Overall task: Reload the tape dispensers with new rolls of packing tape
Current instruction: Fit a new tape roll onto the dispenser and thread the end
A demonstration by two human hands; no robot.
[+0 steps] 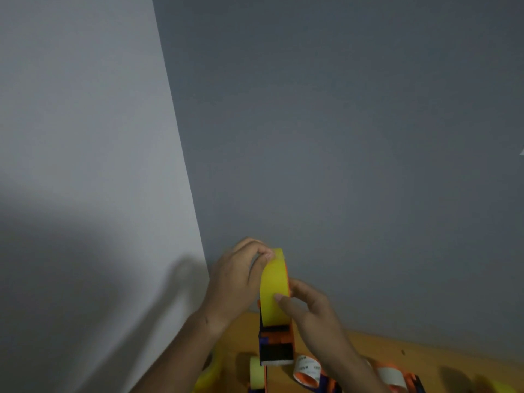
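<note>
Both forearms reach up from below, hands raised close together. The left hand (238,279) has its fingers curled, thumb and fingertips pinching at the top. The right hand (307,307) cups from the other side, thumb pressed flat.

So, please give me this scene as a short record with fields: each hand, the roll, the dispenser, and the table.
left hand: pinches the top edge of the yellow roll
right hand: holds the roll's lower right side, thumb on its face
roll: upright, seated in the dispenser
dispenser: orange and black, held above the table
table: wooden; holds another yellow roll and an empty core
</note>
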